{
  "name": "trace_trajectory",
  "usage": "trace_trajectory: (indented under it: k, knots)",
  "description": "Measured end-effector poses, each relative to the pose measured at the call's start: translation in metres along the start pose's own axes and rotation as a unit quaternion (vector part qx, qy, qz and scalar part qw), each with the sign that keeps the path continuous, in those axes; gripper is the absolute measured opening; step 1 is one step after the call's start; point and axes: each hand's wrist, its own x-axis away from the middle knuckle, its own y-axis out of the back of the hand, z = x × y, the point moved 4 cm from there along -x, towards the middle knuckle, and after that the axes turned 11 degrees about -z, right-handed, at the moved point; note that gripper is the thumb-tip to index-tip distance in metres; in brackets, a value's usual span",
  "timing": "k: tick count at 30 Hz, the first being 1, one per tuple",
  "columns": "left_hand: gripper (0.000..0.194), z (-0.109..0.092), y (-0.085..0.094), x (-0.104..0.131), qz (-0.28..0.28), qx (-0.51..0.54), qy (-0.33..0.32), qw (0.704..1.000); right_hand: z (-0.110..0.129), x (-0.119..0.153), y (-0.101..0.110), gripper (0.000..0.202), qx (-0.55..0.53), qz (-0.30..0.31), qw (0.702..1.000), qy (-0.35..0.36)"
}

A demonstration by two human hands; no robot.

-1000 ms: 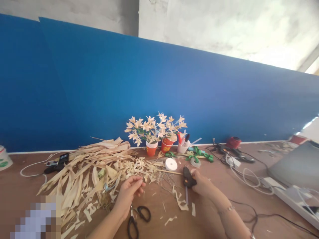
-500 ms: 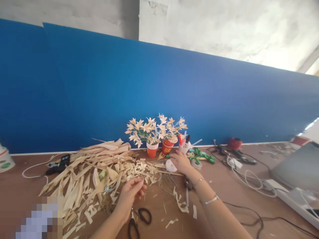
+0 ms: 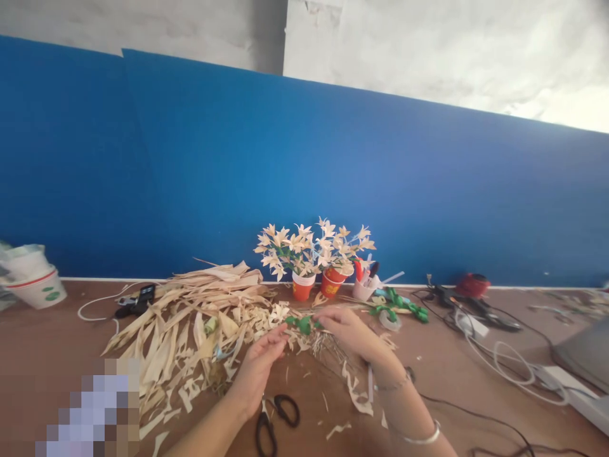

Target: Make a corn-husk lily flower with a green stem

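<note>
A small green ribbon-like piece [image 3: 303, 324] hangs between my two hands, above the pale scraps. My left hand [image 3: 264, 357] is closed near its left end; a thin stem may be in the fingertips. My right hand [image 3: 349, 327] pinches its right end. Just below my left hand, black-handled scissors [image 3: 277, 419] lie on the table. Dried husk strips [image 3: 190, 327] are heaped to the left. Behind my hands, pale flowers [image 3: 290, 244] rise from two red paper cups [image 3: 303, 289].
A white cup of pens [image 3: 363, 289], green pieces [image 3: 404, 304] and a tape roll [image 3: 389, 320] are at the right. Farther right lie cables [image 3: 511, 374], a power strip [image 3: 578, 397] and a red object [image 3: 472, 285]. White cups [image 3: 40, 285] stand at the far left.
My right hand has come back from beside the pen cup with the green piece. My left hand has moved up slightly to meet it. The view has shifted left.
</note>
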Motion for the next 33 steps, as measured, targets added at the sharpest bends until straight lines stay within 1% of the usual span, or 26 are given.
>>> trace_trajectory:
  k: [1,4,6,8,11,15,18,20,23,26,28,31,33]
  knots:
    - [0.017,-0.001,-0.002,0.001,0.014,0.017,0.005,1.0,0.011,0.005,-0.009,0.024,-0.006,0.027,1.0,0.012]
    - [0.018,-0.003,-0.004,0.004,0.031,0.024,0.007,0.999,0.034,0.013,-0.028,0.024,-0.006,0.057,0.997,0.058]
    - [0.018,-0.003,-0.004,0.005,0.034,0.006,0.007,0.999,0.039,0.013,-0.034,0.025,-0.011,0.056,0.996,0.071]
    - [0.016,-0.003,-0.005,0.006,0.05,-0.007,0.01,0.999,0.036,0.011,-0.034,0.026,-0.018,0.033,0.997,0.065]
    - [0.016,-0.004,-0.005,0.006,0.068,0.002,0.018,0.998,0.027,0.005,-0.025,0.026,-0.003,-0.032,0.999,0.038]
    - [0.016,-0.004,-0.004,0.004,0.061,0.054,0.047,0.996,0.015,0.001,-0.007,0.028,0.057,-0.115,0.992,0.02]
    - [0.016,-0.003,-0.003,0.003,0.065,0.084,0.053,0.993,0.006,-0.001,0.01,0.028,0.106,-0.193,0.975,0.018]
    - [0.016,-0.002,-0.003,0.002,0.068,0.1,0.059,0.991,-0.002,-0.002,0.021,0.028,0.137,-0.238,0.962,0.003]
    - [0.015,-0.001,-0.001,0.002,0.063,0.107,0.063,0.99,-0.017,-0.003,0.034,0.029,0.185,-0.27,0.944,-0.047]
    - [0.014,-0.001,0.001,0.002,0.061,0.102,0.06,0.991,-0.029,-0.004,0.041,0.028,0.209,-0.264,0.937,-0.092]
    - [0.014,-0.001,0.002,0.001,0.061,0.099,0.054,0.992,-0.031,-0.005,0.04,0.027,0.186,-0.243,0.947,-0.097]
    - [0.012,-0.002,0.003,0.0,0.056,0.1,0.045,0.992,-0.022,-0.006,0.03,0.027,0.103,-0.176,0.977,-0.066]
    - [0.01,-0.002,0.003,-0.002,0.04,0.101,0.043,0.993,-0.011,-0.004,0.021,0.027,0.052,-0.132,0.989,-0.048]
